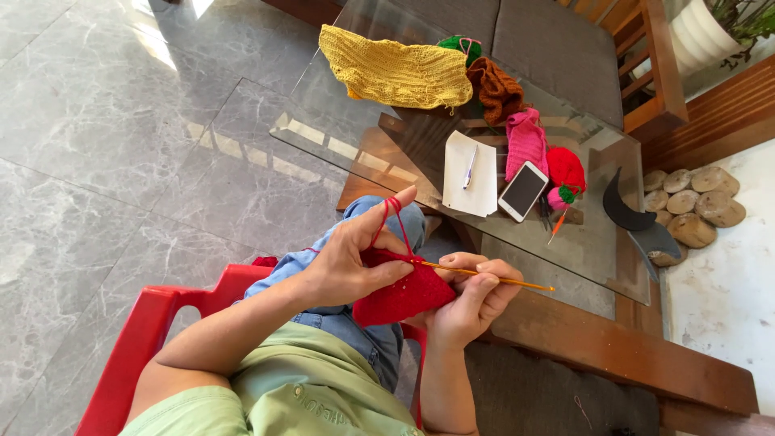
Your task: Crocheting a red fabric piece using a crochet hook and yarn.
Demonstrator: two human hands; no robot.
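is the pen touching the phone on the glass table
Apart. The head view shows the pen lying on the white paper, with a strip of paper and bare glass between it and the phone.

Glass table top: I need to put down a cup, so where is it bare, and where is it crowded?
The glass table top is bare along its near-left edge, between the yellow crocheted piece and the white paper sheet, and at the right end beyond the white smartphone. The middle is crowded with the pink knitted piece and red yarn ball.
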